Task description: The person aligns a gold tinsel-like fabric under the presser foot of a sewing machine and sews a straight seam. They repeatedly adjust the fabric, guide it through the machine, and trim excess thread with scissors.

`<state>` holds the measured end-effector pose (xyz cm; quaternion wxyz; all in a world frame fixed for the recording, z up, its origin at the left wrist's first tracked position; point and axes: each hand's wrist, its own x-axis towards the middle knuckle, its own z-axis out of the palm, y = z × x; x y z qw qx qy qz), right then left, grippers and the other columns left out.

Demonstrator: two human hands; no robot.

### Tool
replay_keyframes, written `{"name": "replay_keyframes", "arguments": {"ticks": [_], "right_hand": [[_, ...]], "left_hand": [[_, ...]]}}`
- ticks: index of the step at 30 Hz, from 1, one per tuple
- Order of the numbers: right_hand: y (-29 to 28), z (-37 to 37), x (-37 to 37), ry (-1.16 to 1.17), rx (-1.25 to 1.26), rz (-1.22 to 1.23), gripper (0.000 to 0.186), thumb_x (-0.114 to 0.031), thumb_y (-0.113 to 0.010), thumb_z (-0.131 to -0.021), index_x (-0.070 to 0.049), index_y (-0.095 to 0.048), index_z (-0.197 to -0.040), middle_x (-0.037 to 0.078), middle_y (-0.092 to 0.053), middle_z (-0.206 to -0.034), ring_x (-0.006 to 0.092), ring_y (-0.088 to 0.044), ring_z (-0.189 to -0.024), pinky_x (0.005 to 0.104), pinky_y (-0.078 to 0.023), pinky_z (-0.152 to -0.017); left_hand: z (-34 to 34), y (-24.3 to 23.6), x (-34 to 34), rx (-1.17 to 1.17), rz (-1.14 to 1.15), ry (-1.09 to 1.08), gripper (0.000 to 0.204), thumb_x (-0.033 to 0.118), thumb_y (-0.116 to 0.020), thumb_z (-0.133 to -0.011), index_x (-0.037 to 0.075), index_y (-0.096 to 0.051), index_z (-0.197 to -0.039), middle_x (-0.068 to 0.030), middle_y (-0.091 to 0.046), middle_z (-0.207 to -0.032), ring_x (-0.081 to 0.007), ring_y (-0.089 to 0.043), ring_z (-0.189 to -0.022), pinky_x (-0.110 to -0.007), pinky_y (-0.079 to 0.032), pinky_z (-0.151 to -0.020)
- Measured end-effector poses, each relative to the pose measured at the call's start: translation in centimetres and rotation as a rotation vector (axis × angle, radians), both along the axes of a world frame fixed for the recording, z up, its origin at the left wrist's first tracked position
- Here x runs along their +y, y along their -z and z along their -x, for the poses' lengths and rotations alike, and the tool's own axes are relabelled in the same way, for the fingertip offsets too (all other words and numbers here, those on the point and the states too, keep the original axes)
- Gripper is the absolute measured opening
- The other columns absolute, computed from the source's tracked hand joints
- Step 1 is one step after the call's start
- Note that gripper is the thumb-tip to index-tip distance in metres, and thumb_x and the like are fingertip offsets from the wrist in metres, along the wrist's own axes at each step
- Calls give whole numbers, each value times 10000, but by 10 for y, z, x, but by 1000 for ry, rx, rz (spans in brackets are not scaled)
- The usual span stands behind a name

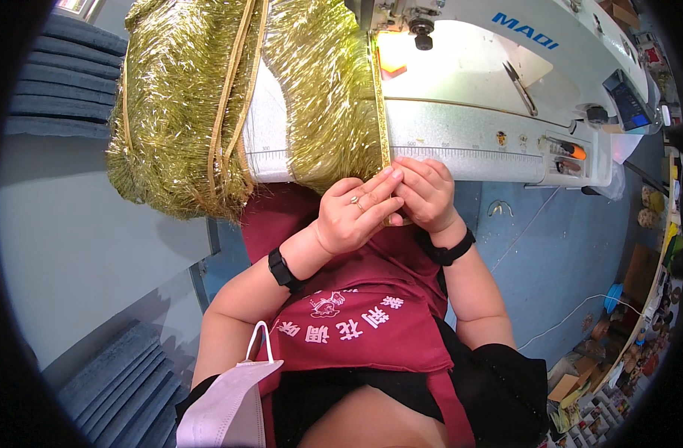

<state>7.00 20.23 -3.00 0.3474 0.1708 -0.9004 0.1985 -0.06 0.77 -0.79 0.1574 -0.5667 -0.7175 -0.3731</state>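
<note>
A gold tinsel fringe (326,97) lies on the sewing machine's bed, its strands spread to the left. Along its right side runs a flat glittery gold trim (382,123), which leads from under the machine head down to the bed's near edge. There my left hand (349,216), wearing a ring, and my right hand (431,196) meet with fingers closed round the trim's near end. The fingers cover the part they grip. A large bunched heap of the same fringe (177,97), with gold bands across it, lies further left.
The white sewing machine (476,22) arches over the back right. Tweezers (521,88) lie on its bed, and an orange-handled tool (569,149) sits in a tray at the right end. Folded blue-grey fabric (65,75) is stacked at left. A small control panel (627,99) stands far right.
</note>
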Motion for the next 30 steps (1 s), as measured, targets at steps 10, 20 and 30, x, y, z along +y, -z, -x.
{"name": "replay_keyframes", "arguments": {"ticks": [10, 20, 30], "right_hand": [[-1, 3, 1, 6, 3, -9, 173, -193, -647, -895, -87, -740, -994, 28, -741, -1115, 193, -691, -1127, 358, -487, -962], [-3, 5, 1, 23, -12, -17, 184, -182, -640, -894, -85, -744, -1011, 32, -738, -1142, 197, -691, -1139, 364, -488, -946], [-6, 9, 1, 49, -30, -27, 191, -175, -639, -891, -80, -744, -1019, 38, -738, -1155, 206, -688, -1148, 369, -490, -939]], "left_hand": [[2, 0, 1, 11, 4, -5, 257, 263, -723, -949, 60, -715, -1107, -204, -697, -1327, -273, -706, -1206, -325, -519, -811], [7, -2, 3, 19, 12, -13, 270, 267, -731, -942, 64, -712, -1119, -198, -698, -1327, -272, -707, -1201, -330, -520, -826], [12, -3, 5, 5, 29, -18, 278, 271, -730, -940, 64, -711, -1125, -193, -698, -1329, -277, -701, -1214, -341, -520, -842]]}}
